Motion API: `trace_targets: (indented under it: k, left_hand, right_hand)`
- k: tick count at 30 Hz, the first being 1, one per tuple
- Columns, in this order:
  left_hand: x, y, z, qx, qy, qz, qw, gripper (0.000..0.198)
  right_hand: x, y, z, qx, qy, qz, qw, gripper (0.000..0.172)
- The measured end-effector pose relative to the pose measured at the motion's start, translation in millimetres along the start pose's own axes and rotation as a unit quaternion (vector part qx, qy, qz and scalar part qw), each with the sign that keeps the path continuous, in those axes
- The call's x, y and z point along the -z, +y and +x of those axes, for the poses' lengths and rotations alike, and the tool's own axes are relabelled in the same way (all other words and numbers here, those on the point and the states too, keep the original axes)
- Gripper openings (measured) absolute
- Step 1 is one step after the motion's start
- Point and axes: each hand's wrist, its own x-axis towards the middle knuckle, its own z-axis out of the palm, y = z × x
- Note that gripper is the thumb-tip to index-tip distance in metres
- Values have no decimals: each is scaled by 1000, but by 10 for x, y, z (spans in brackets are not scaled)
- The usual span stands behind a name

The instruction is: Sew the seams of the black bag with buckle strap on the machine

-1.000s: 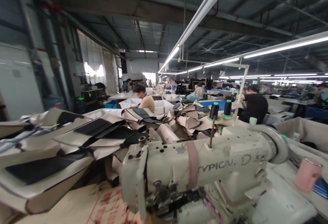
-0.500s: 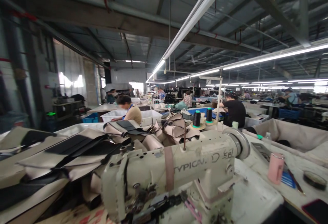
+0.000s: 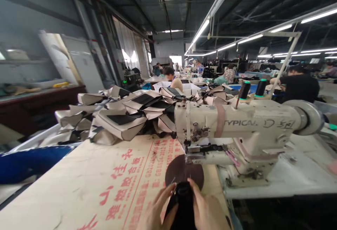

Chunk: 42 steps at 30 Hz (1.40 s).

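Note:
My left hand (image 3: pixel 157 209) and my right hand (image 3: pixel 208 207) are low in the view, closed on the two sides of a black piece (image 3: pixel 182 205). Its kind cannot be made out; its far end is narrow and rounded, its near end runs out of the picture. Just beyond lies a dark brown round disc (image 3: pixel 173 170) on the plywood board (image 3: pixel 105 177). Over the disc's far edge reaches the needle end of a cream sewing machine (image 3: pixel 200 121) marked TYPICAL. My hands are apart from the machine.
Beige and black sewn pieces (image 3: pixel 123 121) are heaped behind the board. Two black thread spools (image 3: pixel 244 90) stand behind the machine. A blue-lined bin (image 3: pixel 31 161) is at the left. Co-workers sit farther back, one in a black shirt (image 3: pixel 300 84).
The view has swung left and down, so the machine now sits farther right. My hands and the black piece have come into view, along with the disc and the printed board.

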Motion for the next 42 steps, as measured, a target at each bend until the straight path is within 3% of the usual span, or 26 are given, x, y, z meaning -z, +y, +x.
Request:
trace_targets:
  k: [3, 8, 13, 21, 26, 29, 33, 37, 42]
  left_hand:
    - [43, 105, 299, -64, -86, 67, 992, 31]
    - [41, 4, 510, -196, -181, 88, 960, 36]
    - [85, -65, 495, -262, -174, 102, 944, 34]
    - [247, -4, 541, -297, -222, 74, 926, 33]
    - [184, -30, 425, -289, -193, 65, 935, 31]
    - [101, 141, 378, -248, -171, 40, 953, 17]
    - [-52, 336, 423, -69, -178, -25, 981, 24]
    - [-151, 314, 535, 105, -269, -122, 950, 37]
    - [-124, 302, 642, 163, -300, -165, 925, 35]
  right_hand:
    - [-27, 179, -33, 45, 22, 25, 998, 58]
    - [86, 433, -5, 115, 108, 121, 980, 40]
    - [158, 467, 132, 257, 130, 200, 937, 35]
    - [161, 426, 184, 353, 115, 189, 909, 29]
    - [144, 442, 180, 383, 145, 170, 896, 31]
    - [148, 437, 175, 385, 138, 170, 896, 32]
    - [164, 421, 189, 360, 121, 210, 901, 25]
    - [154, 439, 200, 334, 91, 231, 909, 18]
    - [134, 448, 165, 260, 123, 220, 932, 9]
